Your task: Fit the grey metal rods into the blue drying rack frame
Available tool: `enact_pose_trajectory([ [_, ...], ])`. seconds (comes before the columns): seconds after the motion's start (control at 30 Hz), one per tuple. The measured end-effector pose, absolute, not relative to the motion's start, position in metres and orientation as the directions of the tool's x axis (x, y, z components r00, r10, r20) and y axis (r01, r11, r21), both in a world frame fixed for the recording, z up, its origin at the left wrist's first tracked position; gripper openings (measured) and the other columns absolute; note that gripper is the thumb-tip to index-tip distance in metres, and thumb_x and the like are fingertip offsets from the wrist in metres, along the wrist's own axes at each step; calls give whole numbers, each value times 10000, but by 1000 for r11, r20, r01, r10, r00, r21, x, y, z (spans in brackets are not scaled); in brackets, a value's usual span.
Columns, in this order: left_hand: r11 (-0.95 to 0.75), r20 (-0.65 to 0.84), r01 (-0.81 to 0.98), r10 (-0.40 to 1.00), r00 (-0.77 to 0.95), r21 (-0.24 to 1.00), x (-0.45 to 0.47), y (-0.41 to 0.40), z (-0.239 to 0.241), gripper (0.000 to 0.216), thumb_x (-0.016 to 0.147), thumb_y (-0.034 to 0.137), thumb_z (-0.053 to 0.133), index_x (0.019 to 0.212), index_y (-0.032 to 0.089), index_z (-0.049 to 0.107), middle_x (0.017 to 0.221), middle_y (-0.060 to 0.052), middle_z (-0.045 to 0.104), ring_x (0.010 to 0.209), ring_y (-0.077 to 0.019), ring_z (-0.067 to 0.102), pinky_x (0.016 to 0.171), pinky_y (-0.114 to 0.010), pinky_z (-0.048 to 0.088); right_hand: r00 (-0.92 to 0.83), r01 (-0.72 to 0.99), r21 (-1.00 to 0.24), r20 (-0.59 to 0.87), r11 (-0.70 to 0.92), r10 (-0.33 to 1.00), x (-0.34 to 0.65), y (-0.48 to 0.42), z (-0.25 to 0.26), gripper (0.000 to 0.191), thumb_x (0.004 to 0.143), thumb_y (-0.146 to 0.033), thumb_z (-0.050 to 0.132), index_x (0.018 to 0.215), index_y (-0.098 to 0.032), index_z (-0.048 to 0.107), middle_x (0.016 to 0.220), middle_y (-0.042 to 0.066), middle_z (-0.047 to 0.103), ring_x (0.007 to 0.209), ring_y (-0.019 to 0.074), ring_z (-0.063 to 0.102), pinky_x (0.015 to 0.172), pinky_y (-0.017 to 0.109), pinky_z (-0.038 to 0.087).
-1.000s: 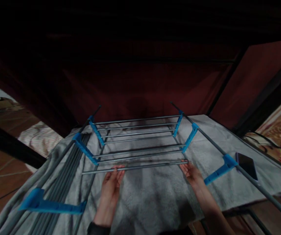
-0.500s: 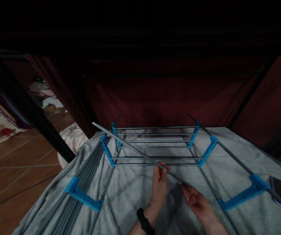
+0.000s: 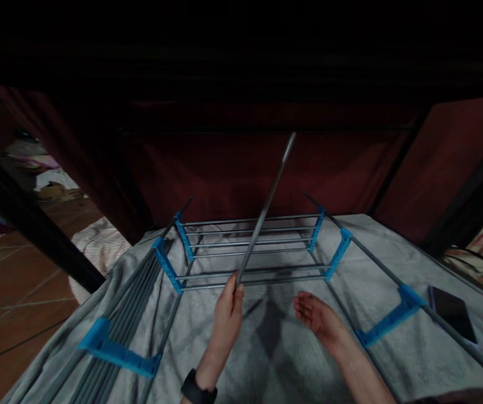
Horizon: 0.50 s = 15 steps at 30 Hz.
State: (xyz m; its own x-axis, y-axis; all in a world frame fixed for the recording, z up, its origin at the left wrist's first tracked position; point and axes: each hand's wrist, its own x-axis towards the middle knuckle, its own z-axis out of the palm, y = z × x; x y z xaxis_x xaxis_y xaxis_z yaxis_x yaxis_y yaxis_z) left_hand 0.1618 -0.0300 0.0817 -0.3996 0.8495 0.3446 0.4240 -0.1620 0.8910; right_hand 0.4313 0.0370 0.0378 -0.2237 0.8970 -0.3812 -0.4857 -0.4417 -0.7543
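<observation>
My left hand grips the lower end of a grey metal tube, which slants up and away to the right. Apart from it, my right hand hovers over the blanket with its fingers slightly curled and nothing in them. Beyond both hands lies a partly built rack of grey tubes joined by blue plastic brackets. Nearer on each side are another blue bracket at left and a blue bracket at right, fitted on the long side tubes.
Several loose grey tubes lie bundled at left on the grey blanket. A dark phone rests at right. Dark red wooden panels stand behind the rack. Tiled floor and a striped cloth show at left.
The tube has swung from pointing far left to pointing up and right. My right hand has let go of it, and my left hand has moved left with it.
</observation>
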Motion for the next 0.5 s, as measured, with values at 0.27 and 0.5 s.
enact_pose_trajectory([
  [0.27,-174,449,610,829,-334,773,135,-21,46,389,1073,405,552,1299,245,825,1293,-153,882,1233,-340,844,1122,-536,677,-154,-515,-782,-319,-351,935,442,62,56,422,635,-339,1076,960,-265,816,970,10,895,892,211,820,866,353,661],
  [0.5,-107,472,827,858,-204,552,137,-25,34,449,1083,227,464,1352,251,822,1247,-135,890,1103,-331,856,1014,-531,701,-37,-579,-778,-275,-245,961,440,70,61,340,787,-272,950,1098,-261,813,1121,29,908,1003,207,841,910,351,681],
])
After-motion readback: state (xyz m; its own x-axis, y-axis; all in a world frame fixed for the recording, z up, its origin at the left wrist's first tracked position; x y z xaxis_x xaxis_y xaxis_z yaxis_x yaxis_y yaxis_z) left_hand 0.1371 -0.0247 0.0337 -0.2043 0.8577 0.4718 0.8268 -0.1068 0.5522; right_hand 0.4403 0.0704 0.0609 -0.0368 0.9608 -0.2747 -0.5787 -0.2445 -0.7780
